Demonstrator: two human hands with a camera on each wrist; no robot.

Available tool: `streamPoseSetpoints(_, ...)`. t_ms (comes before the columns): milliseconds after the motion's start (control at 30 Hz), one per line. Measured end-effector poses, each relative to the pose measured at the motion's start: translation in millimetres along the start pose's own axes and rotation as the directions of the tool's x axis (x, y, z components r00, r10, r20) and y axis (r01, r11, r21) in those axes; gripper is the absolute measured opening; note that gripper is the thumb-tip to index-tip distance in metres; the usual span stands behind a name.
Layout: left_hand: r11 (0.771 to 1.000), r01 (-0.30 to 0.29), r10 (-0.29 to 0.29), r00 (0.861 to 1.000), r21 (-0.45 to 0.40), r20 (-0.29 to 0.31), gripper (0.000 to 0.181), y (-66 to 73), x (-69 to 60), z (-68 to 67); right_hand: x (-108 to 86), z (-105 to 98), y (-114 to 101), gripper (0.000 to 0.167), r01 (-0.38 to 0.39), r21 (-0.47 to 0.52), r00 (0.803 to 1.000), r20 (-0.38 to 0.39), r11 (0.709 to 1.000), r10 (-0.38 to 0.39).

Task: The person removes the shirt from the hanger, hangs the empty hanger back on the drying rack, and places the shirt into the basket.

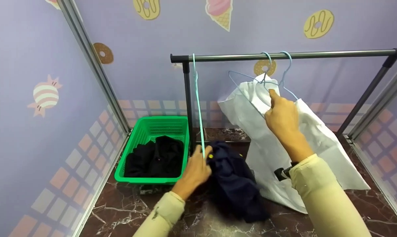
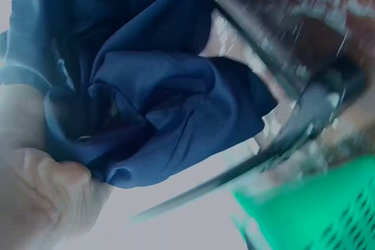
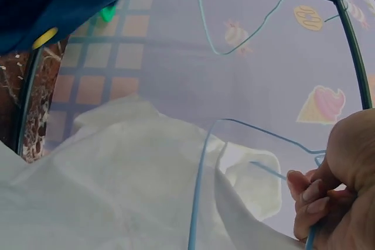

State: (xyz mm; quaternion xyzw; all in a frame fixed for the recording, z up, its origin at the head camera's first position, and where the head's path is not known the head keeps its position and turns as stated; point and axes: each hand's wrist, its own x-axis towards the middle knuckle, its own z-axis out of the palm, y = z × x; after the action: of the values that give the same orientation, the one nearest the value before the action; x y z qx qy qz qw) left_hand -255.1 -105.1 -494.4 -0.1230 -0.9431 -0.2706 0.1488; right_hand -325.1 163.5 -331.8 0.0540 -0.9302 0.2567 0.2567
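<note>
My left hand (image 1: pixel 196 166) grips a dark navy garment (image 1: pixel 233 184) with yellow buttons, which hangs down in loose folds. In the left wrist view the navy cloth (image 2: pixel 170 109) spreads out beside the fingers. The lower end of a pale green-blue hanger (image 1: pixel 199 105), seen edge-on, meets that hand; whether the fingers hold it too, I cannot tell. Curled fingers of my right hand (image 3: pixel 334 191) hold a blue wire hanger (image 3: pixel 199 191) in front of a white garment (image 1: pixel 260 138). That garment hangs from the rail on the right, partly covered by my right arm.
A metal clothes rail (image 1: pixel 224 58) runs across, with a dark upright post (image 1: pixel 187 98) at its left. Left of the post, a green plastic basket (image 1: pixel 119 174) holds black clothes (image 1: pixel 159 158). Patterned walls enclose both sides; the floor (image 1: pixel 112 214) is dark marbled.
</note>
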Motion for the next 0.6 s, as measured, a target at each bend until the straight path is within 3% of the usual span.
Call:
streamPoseSetpoints(133, 0.998, 0.046, -0.049, 0.996, -0.050, -0.073, 0.064, -8.8, 0.8, -27.0, -1.9, 0.2, 4.0, 0.048, 0.007, 0.032, 1.000, -0.018, 0.999, -0.006)
streamPoseSetpoints(267, 0.986, 0.129, -0.146, 0.977, -0.108, -0.158, 0.055, -22.9, -6.5, -46.5, -5.9, 2.6, 6.3, 0.047, 0.046, 0.127, 0.998, -0.052, 0.991, -0.040)
streamPoseSetpoints(400, 0.974, 0.163, -0.202, 0.940, -0.157, -0.274, 0.045, -36.8, -17.0, -60.7, -12.3, 3.4, 6.1, 0.046, 0.092, 0.190, 0.994, -0.082, 0.977, -0.077)
streamPoseSetpoints(600, 0.952, 0.214, -0.288, 0.864, -0.218, -0.412, 0.047, -54.5, -23.3, -81.3, -25.0, -0.9, 3.3, 0.050, 0.147, 0.182, 0.985, -0.113, 0.972, -0.128)
